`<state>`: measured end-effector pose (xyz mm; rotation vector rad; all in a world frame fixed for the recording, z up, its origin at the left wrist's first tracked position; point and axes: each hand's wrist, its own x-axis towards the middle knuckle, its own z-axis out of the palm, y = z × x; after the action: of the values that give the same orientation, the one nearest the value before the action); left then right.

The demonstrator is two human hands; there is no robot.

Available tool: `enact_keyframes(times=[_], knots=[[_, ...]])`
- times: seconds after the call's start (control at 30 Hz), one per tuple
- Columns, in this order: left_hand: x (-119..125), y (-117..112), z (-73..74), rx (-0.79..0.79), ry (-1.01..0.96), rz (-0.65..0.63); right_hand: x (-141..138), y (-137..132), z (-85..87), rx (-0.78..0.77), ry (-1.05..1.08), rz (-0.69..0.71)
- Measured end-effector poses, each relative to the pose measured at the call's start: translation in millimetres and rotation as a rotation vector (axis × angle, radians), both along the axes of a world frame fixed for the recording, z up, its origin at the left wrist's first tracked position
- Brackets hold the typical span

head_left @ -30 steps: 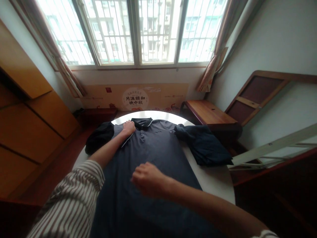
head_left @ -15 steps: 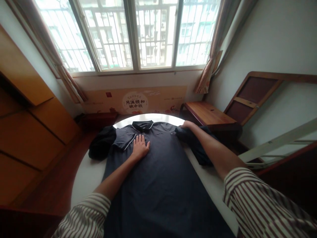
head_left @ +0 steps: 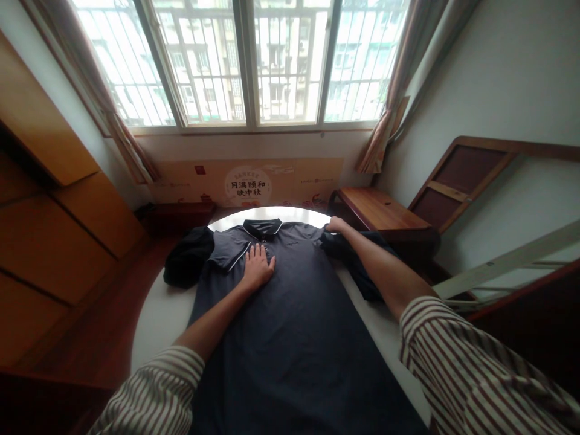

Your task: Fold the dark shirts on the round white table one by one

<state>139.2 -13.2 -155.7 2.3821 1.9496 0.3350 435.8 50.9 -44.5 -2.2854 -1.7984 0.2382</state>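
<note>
Head view: the left hand [head_left: 258, 267] lies flat, fingers spread, on a dark shirt [head_left: 290, 320] laid across a white table [head_left: 151, 329], the right hand [head_left: 335, 225] curled near dark clothing [head_left: 356, 266], its grip unclear.

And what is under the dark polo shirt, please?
Under the polo shirt is the white table, showing at both sides and beyond the collar. The shirt covers the middle, so whether anything else lies beneath cannot be seen.
</note>
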Motion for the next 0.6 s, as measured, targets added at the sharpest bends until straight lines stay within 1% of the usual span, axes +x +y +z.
enact_keyframes(times=[0.1, 0.23, 0.33, 0.4, 0.5, 0.6], knots=[[0.6, -1.2, 0.5, 0.015, -0.006, 0.006, -8.2, 8.6, 14.2, -0.004, 0.002, 0.015], [1.3, -2.4, 2.3, 0.010, -0.015, 0.012, -27.5, 15.7, 38.9, 0.110, -0.023, 0.067], [1.6, -2.4, 3.3, -0.002, -0.023, 0.012, -45.7, 15.2, 49.4, 0.154, -0.037, 0.108], [1.7, -2.2, 3.6, -0.007, -0.025, 0.011, -58.8, 14.4, 50.1, 0.160, -0.048, 0.124], [1.8, -2.1, 4.0, -0.015, -0.026, 0.013, -77.0, 15.5, 44.6, 0.138, -0.047, 0.135], [1.6, -3.0, 4.8, -0.017, -0.027, 0.007, -86.7, 18.7, 38.9, 0.108, -0.029, 0.120]])
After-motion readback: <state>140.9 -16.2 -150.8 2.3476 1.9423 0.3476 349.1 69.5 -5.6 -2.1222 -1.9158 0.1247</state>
